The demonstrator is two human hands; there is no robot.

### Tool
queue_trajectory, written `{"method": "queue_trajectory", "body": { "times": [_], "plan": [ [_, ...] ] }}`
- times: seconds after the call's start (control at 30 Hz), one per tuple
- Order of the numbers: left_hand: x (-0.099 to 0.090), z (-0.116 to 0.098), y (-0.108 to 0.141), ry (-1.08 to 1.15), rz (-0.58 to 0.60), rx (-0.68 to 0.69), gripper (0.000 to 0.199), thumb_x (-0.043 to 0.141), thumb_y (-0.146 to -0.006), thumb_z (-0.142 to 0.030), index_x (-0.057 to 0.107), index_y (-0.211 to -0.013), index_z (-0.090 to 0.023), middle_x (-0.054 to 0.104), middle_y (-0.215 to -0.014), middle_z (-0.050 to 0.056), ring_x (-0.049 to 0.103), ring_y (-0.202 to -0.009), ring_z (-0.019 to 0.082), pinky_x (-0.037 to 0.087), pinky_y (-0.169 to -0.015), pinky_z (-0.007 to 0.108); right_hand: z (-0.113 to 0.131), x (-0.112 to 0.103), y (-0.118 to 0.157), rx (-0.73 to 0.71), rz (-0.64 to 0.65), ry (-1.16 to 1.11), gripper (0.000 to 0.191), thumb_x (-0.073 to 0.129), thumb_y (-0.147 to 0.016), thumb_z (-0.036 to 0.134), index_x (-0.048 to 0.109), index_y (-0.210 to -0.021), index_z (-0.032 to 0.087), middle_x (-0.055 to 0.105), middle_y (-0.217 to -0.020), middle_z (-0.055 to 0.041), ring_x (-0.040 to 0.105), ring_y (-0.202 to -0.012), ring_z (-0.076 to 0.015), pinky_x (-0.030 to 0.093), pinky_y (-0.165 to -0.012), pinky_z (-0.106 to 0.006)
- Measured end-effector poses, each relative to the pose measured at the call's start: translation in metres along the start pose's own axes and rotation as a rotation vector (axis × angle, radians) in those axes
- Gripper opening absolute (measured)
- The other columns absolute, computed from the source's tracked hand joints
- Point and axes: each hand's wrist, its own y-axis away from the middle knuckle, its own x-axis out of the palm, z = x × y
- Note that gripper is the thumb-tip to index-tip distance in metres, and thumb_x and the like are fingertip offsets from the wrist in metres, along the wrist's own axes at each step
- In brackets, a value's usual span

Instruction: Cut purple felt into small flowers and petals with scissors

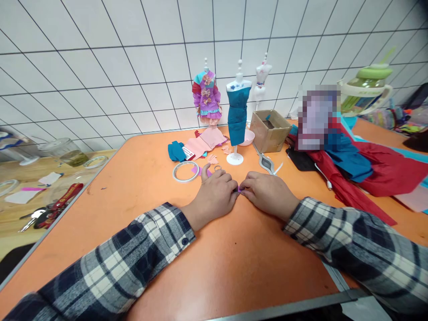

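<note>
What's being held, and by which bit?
A tiny purple piece: the left grip and right grip pinch it from either side; fingers hide its ends.

Three miniature dress forms [239, 85] stand upper centre. Two hands [216, 194], one tape roll [185, 180] and one cardboard box [276, 139] occupy the middle.

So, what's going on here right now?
The person's left hand and right hand are close together at the orange table, pinching a small purple piece between them, mostly hidden by the fingers. Beyond the hands, a small dress form wrapped in teal fabric stands upright, with an open cardboard box to its right.
</note>
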Motion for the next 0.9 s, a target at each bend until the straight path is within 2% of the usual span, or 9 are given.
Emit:
{"method": "queue_trajectory", "body": {
  "times": [0.1,0.27,0.5,0.73,0.9],
  "plan": [
    [0.0005,-0.0003,0.0004,0.007,-0.006,0.000,0.014,0.054,-0.087,-0.026,0.067,-0.084,-0.022,0.064,-0.083,0.004,0.053,-0.094,0.025,0.013,-0.105,0.063,-0.0002,-0.0013,-0.0003,-0.012,0.016,0.016,0.027,0.046,-0.095,0.036,0.071,-0.096,0.027,0.064,-0.095,-0.0025,0.060,-0.081,-0.0164,0.031,-0.056,-0.027],
    [0.0005,-0.0002,0.0005,-0.024,-0.003,0.018,0.019,0.054,-0.087,-0.027,0.069,-0.078,-0.022,0.062,-0.079,0.004,0.052,-0.091,0.025,0.012,-0.105,0.064,0.0010,-0.0015,0.0005,-0.004,-0.002,0.032,0.029,0.045,-0.095,0.036,0.072,-0.095,0.026,0.065,-0.093,-0.0031,0.060,-0.079,-0.0169,0.029,-0.055,-0.028],
    [-0.0006,0.0000,0.0001,-0.038,-0.016,0.039,0.019,0.054,-0.087,-0.025,0.070,-0.078,-0.022,0.063,-0.079,0.004,0.053,-0.089,0.024,0.014,-0.105,0.063,0.0017,0.0003,0.0009,0.029,-0.028,-0.010,0.025,0.049,-0.092,0.035,0.072,-0.095,0.026,0.066,-0.096,-0.0021,0.061,-0.079,-0.0162,0.029,-0.055,-0.028],
    [0.0009,0.0002,0.0005,-0.031,-0.024,0.035,0.015,0.055,-0.085,-0.025,0.068,-0.078,-0.021,0.065,-0.078,0.004,0.054,-0.091,0.024,0.014,-0.105,0.063,-0.0028,0.0039,0.0004,-0.030,-0.050,-0.034,0.024,0.049,-0.092,0.031,0.073,-0.092,0.027,0.068,-0.090,0.0002,0.061,-0.081,-0.0153,0.028,-0.057,-0.028],
    [0.0022,0.0004,0.0003,0.005,-0.043,0.040,0.014,0.055,-0.084,-0.023,0.068,-0.079,-0.021,0.066,-0.079,0.003,0.056,-0.094,0.024,0.007,-0.109,0.062,-0.0027,0.0029,0.0006,-0.072,-0.049,-0.027,0.024,0.049,-0.093,0.029,0.073,-0.089,0.027,0.068,-0.088,0.0003,0.061,-0.081,-0.0150,0.028,-0.057,-0.029]
  ]
}}
